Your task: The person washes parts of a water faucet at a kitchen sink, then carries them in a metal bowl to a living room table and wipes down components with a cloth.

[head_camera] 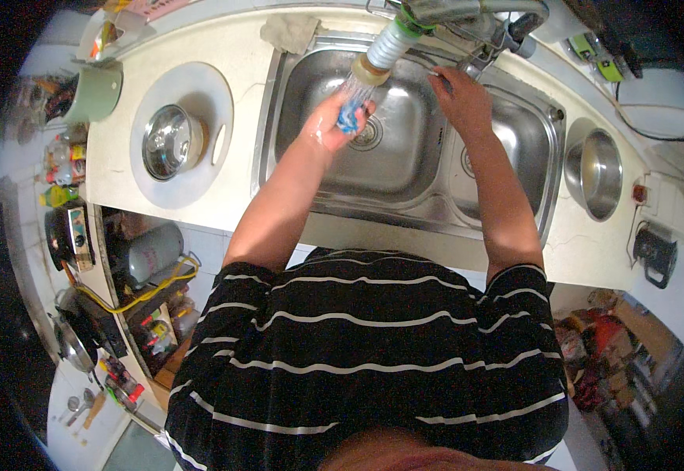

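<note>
My left hand (pixel 331 122) is shut on a wet blue cloth or scrubber (pixel 348 118) above the larger bowl of a stainless steel double sink (pixel 395 171). Water falls onto it from the flexible spout (pixel 390 50) of the tap, which has a green collar. Near the divider between the two bowls, at the back, is my right hand (pixel 464 103), just in front of the tap base (pixel 478 63). Its fingers are curled, and whether they hold or touch anything there is unclear.
Left of the sink, a glass-lidded pot (pixel 168 142) rests on a round white cutting board (pixel 219 88). A steel bowl (pixel 601 176) stands at the right. A grey rag (pixel 289 32) lies behind the sink. Below the counter are a gas cylinder (pixel 154 253) and a yellow hose (pixel 159 294).
</note>
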`<control>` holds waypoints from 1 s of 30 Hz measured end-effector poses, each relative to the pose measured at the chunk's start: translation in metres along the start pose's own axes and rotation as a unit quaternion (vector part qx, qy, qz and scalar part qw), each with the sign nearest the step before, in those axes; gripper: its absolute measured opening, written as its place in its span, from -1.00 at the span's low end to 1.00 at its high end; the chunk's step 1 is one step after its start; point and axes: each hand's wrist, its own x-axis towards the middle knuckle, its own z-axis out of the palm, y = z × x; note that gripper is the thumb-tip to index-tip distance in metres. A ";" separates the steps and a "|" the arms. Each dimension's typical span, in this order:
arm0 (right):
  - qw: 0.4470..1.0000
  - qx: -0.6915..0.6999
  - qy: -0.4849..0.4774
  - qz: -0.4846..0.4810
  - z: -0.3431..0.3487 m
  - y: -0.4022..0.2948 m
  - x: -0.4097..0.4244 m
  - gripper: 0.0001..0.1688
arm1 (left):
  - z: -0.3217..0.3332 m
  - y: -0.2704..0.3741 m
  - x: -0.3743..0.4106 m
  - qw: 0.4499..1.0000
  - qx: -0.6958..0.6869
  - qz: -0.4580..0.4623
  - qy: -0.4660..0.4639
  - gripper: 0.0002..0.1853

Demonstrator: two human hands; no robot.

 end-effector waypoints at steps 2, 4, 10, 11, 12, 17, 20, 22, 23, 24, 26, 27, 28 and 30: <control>1.000 -0.002 -0.004 -0.019 0.000 0.001 0.001 -0.59 | -0.009 -0.005 0.005 1.000 -0.003 -0.004 0.013 -0.75; 1.000 -0.002 -0.009 -0.024 -0.002 0.002 0.002 -0.60 | -0.020 -0.008 0.011 1.000 0.008 0.006 -0.007 -0.72; 0.999 -0.023 -0.026 -0.014 -0.011 -0.004 0.007 -0.63 | -0.030 -0.008 0.022 0.991 0.124 0.052 -0.002 -0.80; 0.999 -0.034 -0.025 -0.013 -0.012 -0.005 0.009 -0.63 | -0.027 -0.008 0.021 0.989 0.135 0.056 0.022 -0.78; 1.000 -0.024 -0.008 -0.011 -0.010 -0.002 0.011 -0.63 | -0.021 -0.008 0.019 0.986 0.147 0.059 0.044 -0.75; 0.997 0.057 0.032 0.052 -0.011 0.006 0.027 -0.61 | -0.009 -0.006 0.004 0.980 0.171 0.051 0.084 -0.64; 0.993 0.078 0.035 0.084 -0.013 -0.004 0.023 -0.62 | -0.025 -0.001 0.004 0.993 0.110 0.022 0.034 -0.62; 0.981 0.116 0.101 0.118 -0.012 -0.024 0.006 -0.63 | -0.047 0.011 0.006 0.996 0.019 -0.020 -0.089 -0.61; 0.972 0.135 0.134 0.134 -0.004 -0.033 -0.002 -0.63 | -0.044 0.008 0.005 0.998 0.000 0.001 -0.065 -0.60; 0.968 0.153 0.189 0.057 0.022 -0.032 -0.018 -0.62 | -0.017 0.001 -0.008 0.999 -0.019 0.017 -0.046 -0.58; 0.962 0.142 0.231 -0.012 0.037 -0.078 -0.028 -0.62 | -0.021 -0.007 -0.011 0.991 -0.052 0.047 -0.116 -0.43; 0.946 0.254 0.204 -0.006 0.046 -0.099 -0.030 -0.62 | -0.017 -0.011 -0.012 0.994 -0.029 0.065 -0.081 -0.43; 0.916 0.362 0.174 0.000 0.054 -0.115 -0.033 -0.62 | -0.009 -0.020 -0.014 0.995 -0.004 0.083 -0.047 -0.43; 0.917 0.366 0.158 -0.025 0.065 -0.140 -0.040 -0.62 | 0.002 -0.035 -0.022 0.982 0.048 0.181 -0.033 -0.42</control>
